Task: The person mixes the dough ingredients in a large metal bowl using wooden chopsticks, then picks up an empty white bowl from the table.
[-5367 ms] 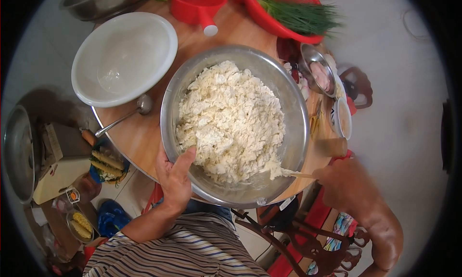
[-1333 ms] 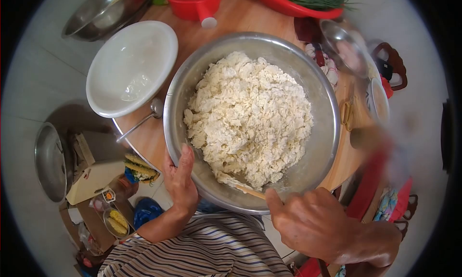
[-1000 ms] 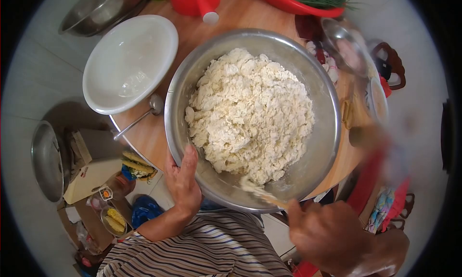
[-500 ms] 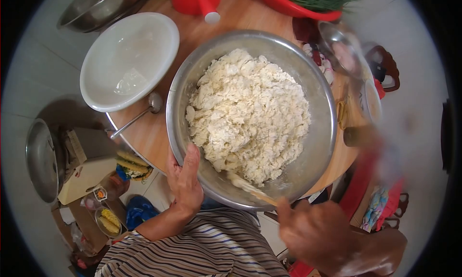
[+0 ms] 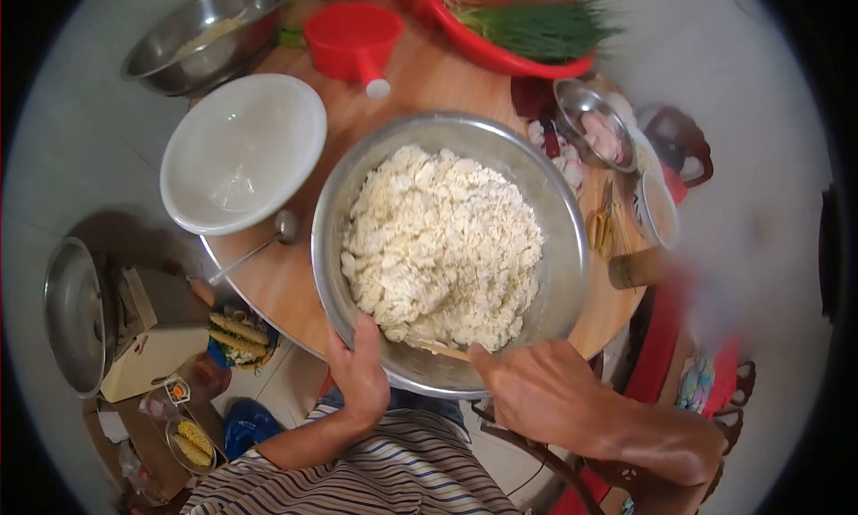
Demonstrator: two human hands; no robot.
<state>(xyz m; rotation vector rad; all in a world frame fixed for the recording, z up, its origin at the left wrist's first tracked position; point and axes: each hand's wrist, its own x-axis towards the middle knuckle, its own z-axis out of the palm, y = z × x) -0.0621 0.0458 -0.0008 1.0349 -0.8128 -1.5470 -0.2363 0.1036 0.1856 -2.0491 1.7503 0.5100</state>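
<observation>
A large metal bowl (image 5: 565, 274) stands at the table's near edge, filled with a heap of shaggy, crumbly dough (image 5: 442, 247). My left hand (image 5: 359, 372) grips the bowl's near-left rim, thumb over the edge and the other fingers mostly hidden outside. My right hand (image 5: 541, 385) is closed around a wooden stirring stick (image 5: 438, 348) above the near rim. The stick's far end is buried in the dough's near side, so its exact shape does not show.
Left of the bowl are an empty white basin (image 5: 246, 153) and a metal ladle (image 5: 284, 226). Behind stand a red dipper (image 5: 353, 43) and a red basin (image 5: 465, 50) with green stalks. Right lie a small meat bowl (image 5: 572, 113), scissors (image 5: 606, 224) and a jar (image 5: 636, 269).
My right hand has moved left and up towards the dough, pushing the stick along its near side. The view has shifted, showing more of the table's far side. My left hand still holds the rim.
</observation>
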